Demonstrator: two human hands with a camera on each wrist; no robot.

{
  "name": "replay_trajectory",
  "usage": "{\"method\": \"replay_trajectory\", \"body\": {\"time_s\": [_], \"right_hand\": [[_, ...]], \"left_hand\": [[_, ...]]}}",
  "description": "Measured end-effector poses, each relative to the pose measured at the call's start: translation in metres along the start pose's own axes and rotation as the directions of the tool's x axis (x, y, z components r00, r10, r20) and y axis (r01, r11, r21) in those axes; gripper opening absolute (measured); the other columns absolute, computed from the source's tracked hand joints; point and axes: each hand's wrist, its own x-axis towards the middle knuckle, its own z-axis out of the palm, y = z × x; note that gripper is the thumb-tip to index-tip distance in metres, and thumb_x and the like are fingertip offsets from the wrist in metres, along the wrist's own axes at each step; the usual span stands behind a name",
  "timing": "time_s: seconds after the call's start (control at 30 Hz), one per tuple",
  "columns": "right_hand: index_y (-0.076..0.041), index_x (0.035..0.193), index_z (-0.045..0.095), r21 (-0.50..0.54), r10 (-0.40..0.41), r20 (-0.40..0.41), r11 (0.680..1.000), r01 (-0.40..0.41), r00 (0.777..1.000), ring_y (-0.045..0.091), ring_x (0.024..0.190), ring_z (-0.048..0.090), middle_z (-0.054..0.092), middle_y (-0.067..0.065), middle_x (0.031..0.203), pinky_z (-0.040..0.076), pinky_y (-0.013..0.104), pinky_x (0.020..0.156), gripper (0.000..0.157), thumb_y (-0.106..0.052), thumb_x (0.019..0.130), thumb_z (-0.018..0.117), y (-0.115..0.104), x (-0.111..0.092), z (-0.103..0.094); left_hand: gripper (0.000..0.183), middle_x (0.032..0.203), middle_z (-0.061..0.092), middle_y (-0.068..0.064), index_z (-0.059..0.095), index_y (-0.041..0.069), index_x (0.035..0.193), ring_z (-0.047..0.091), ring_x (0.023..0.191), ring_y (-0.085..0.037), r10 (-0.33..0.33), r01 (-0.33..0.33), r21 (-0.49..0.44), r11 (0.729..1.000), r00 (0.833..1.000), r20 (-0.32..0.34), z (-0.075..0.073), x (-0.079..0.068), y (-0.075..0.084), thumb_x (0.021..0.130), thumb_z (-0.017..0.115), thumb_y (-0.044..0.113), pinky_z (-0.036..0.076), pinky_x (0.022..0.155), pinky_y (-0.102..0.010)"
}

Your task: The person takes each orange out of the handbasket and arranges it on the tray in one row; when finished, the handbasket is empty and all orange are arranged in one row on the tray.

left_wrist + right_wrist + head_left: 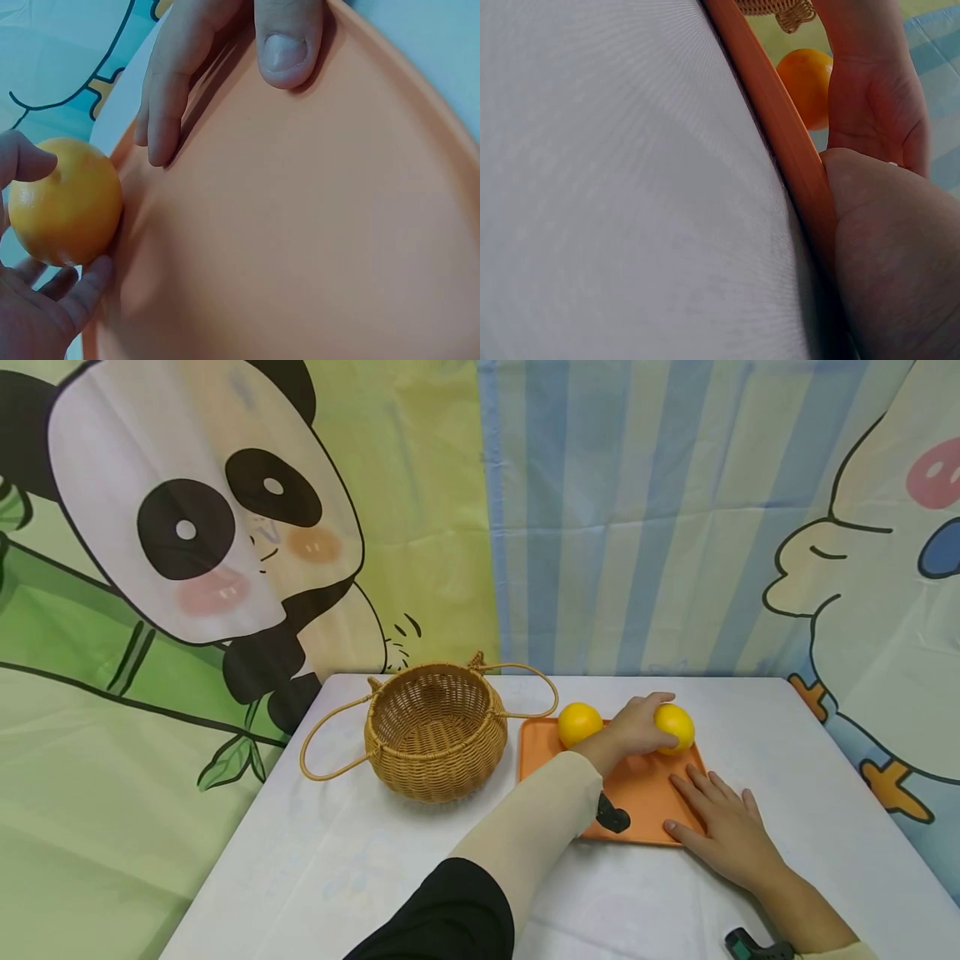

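Observation:
My left hand (633, 727) reaches across the orange tray (652, 797) and grips an orange (677, 727) at its back right corner. In the left wrist view, the thumb presses the top of this orange (67, 202) and the fingertips curl under its lower side. My right hand (723, 827) rests on the tray's right edge, fingers spread over the rim and nearly straight. A second orange (579, 722) sits in the tray's back left corner, partly behind the left wrist. In the right wrist view, the right hand (900, 247) lies against the tray edge (780, 120).
A round wicker basket (435, 743) stands left of the tray, its two loop handles spread to either side. A white cloth (300, 860) covers the table. Behind hangs a cartoon-printed curtain (420, 510). Small black devices (613, 817) are worn at the wrists.

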Motion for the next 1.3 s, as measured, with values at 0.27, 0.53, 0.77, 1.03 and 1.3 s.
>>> {"method": "replay_trajectory", "body": {"time_s": [0.27,0.53,0.77,1.03,1.3], "right_hand": [[-0.007,0.160,0.048,0.004,-0.008,-0.006,1.000,0.008,1.000,0.060,0.149,0.026,0.033,0.031,0.166,0.000,0.086,0.113,0.086,-0.065,0.098,0.065,0.001,0.000,0.001],[-0.007,0.161,0.047,-0.006,0.004,-0.003,1.000,-0.004,1.000,0.062,0.149,0.026,0.032,0.032,0.166,-0.002,0.086,0.112,0.088,-0.066,0.097,0.065,0.000,-0.001,0.000],[-0.007,0.160,0.048,-0.004,0.004,0.001,1.000,-0.004,1.000,0.062,0.149,0.025,0.033,0.032,0.166,-0.002,0.086,0.112,0.089,-0.067,0.097,0.065,0.000,0.000,0.000],[-0.007,0.160,0.048,0.001,0.000,0.003,1.000,0.000,1.000,0.062,0.148,0.026,0.033,0.033,0.166,-0.002,0.086,0.112,0.088,-0.067,0.097,0.064,0.001,0.001,0.002],[-0.007,0.161,0.046,0.026,0.003,0.015,1.000,-0.003,1.000,0.063,0.150,0.023,0.031,0.033,0.166,-0.010,0.084,0.112,0.089,-0.067,0.098,0.062,0.003,0.000,0.001]], "left_hand": [[0.081,0.157,0.047,0.008,0.046,0.042,0.160,0.057,0.125,-0.009,0.008,-0.008,0.016,1.000,1.000,0.000,-0.004,-0.001,0.002,0.090,0.085,0.032,0.048,0.106,-0.030],[0.082,0.160,0.046,0.009,0.046,0.041,0.161,0.054,0.135,-0.010,0.025,-0.025,0.037,0.999,1.000,-0.001,-0.008,-0.004,0.007,0.090,0.085,0.034,0.046,0.112,-0.034],[0.082,0.160,0.045,0.011,0.045,0.044,0.161,0.054,0.134,-0.008,0.010,-0.010,0.041,0.999,1.000,0.001,-0.009,-0.005,0.008,0.090,0.085,0.034,0.046,0.113,-0.034],[0.084,0.161,0.044,0.011,0.044,0.046,0.161,0.053,0.136,-0.008,0.017,-0.017,0.052,0.999,1.000,0.002,-0.012,-0.007,0.007,0.089,0.086,0.037,0.045,0.113,-0.033],[0.091,0.164,0.039,0.014,0.039,0.046,0.163,0.046,0.142,-0.005,0.077,-0.078,0.105,0.991,0.997,0.011,-0.017,-0.013,0.012,0.087,0.088,0.048,0.042,0.116,-0.032]]}}
